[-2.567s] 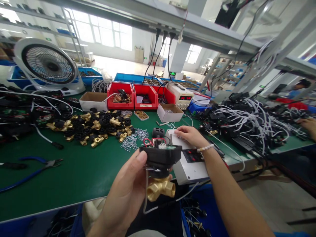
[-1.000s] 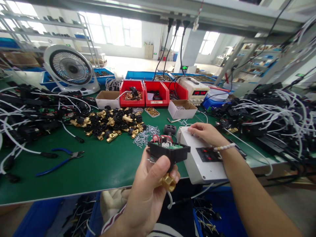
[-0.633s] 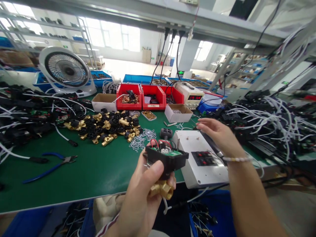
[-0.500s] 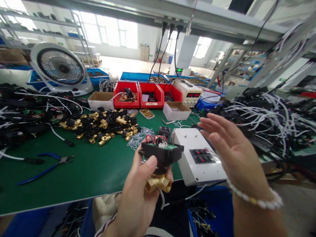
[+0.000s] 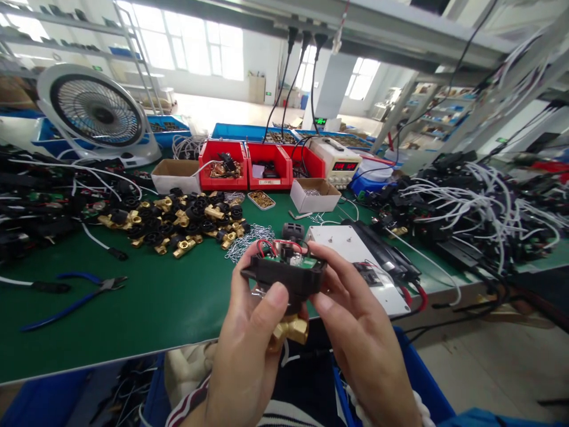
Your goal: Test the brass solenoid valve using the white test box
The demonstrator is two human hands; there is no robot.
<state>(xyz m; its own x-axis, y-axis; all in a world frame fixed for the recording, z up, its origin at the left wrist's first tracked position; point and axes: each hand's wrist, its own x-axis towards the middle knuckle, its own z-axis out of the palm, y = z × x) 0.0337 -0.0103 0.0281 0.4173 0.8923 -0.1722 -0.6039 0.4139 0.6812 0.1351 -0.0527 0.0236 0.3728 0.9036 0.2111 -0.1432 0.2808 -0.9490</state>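
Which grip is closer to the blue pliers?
Left. The left grip, holding the black housing, is right of the pliers; the right grip is farther right, at the housing's edge.

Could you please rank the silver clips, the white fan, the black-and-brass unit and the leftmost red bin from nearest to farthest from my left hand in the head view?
1. Black-and-brass unit: held in your left hand.
2. Silver clips: on the table just beyond.
3. Leftmost red bin: farther back.
4. White fan: back left.

White fan [image 5: 100, 112] left of 3 red bins [image 5: 255, 182].
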